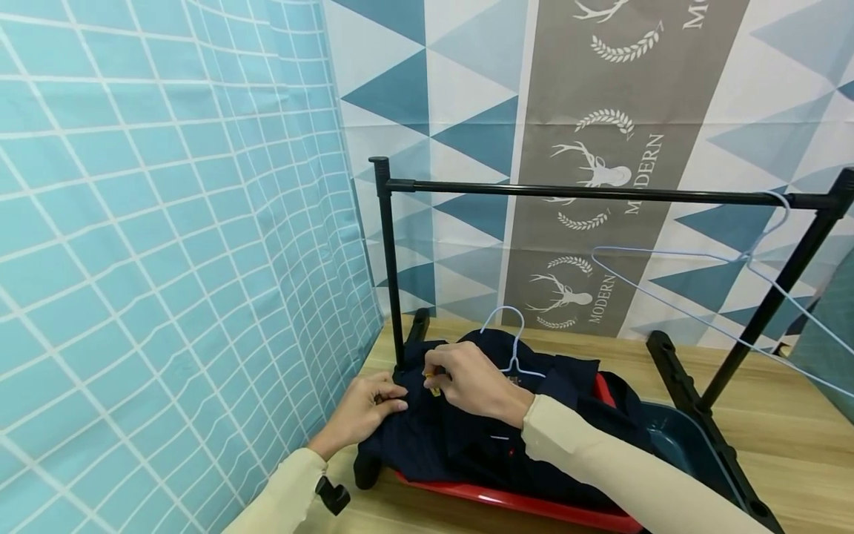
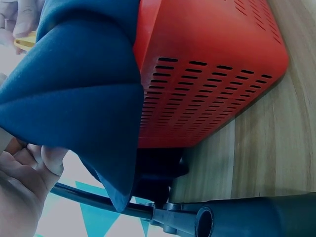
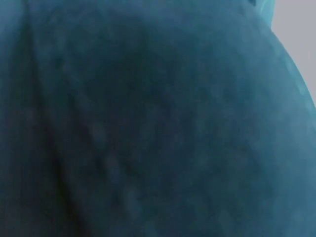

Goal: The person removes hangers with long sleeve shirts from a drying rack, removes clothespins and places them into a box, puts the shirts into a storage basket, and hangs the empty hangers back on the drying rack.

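A navy shirt (image 1: 460, 437) lies spread over a red basket (image 1: 507, 500), with a light-blue hanger (image 1: 515, 348) at its collar, hook upward. At the left part of the shirt, my left hand (image 1: 365, 411) pinches the cloth; the left wrist view shows its fingers curled at the edge of the dark fabric (image 2: 74, 108). My right hand (image 1: 470, 378) holds a small yellow clip (image 1: 436, 391) between thumb and fingers, just above the shirt. That clip also peeks out at the upper left of the left wrist view. Dark blue cloth (image 3: 163, 123) fills nearly all of the right wrist view.
A black rack stands over the basket, its top bar (image 1: 574, 191) crossing beyond my hands. On the bar's right end hangs another light-blue hanger (image 1: 747, 256). A dark basin (image 1: 687, 437) sits right of the basket on the wood-grain table (image 1: 767, 437). Tiled-pattern sheeting (image 1: 167, 245) borders the left.
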`<act>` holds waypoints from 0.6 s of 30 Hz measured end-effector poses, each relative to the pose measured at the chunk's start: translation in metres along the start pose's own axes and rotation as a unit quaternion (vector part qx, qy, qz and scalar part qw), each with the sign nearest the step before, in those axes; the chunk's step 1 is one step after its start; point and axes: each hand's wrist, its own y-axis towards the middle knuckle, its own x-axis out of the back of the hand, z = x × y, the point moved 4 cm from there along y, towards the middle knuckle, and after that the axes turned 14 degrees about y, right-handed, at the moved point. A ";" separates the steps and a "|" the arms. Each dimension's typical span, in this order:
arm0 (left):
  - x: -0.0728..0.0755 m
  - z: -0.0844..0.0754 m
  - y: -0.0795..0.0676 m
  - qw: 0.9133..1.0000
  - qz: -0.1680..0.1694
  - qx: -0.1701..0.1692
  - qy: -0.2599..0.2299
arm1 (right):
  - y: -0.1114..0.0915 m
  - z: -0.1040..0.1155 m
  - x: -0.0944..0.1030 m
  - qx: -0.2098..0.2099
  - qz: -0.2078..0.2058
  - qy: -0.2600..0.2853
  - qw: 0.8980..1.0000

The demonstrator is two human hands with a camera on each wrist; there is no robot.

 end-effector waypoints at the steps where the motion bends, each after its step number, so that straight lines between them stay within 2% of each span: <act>1: 0.000 0.000 0.000 1.000 0.000 0.000 0.001 | 0.000 0.000 0.001 0.003 -0.007 0.001 1.000; 6: 0.000 -0.001 0.000 1.000 -0.001 -0.003 0.000 | 0.001 0.002 0.007 -0.005 -0.033 0.011 0.999; 15: 0.001 -0.001 -0.001 1.000 -0.001 -0.002 0.005 | -0.001 0.000 0.021 -0.098 -0.037 0.030 0.994; 18: 0.001 0.000 -0.002 1.000 -0.001 0.000 0.007 | -0.003 -0.001 0.024 -0.117 -0.037 0.030 0.992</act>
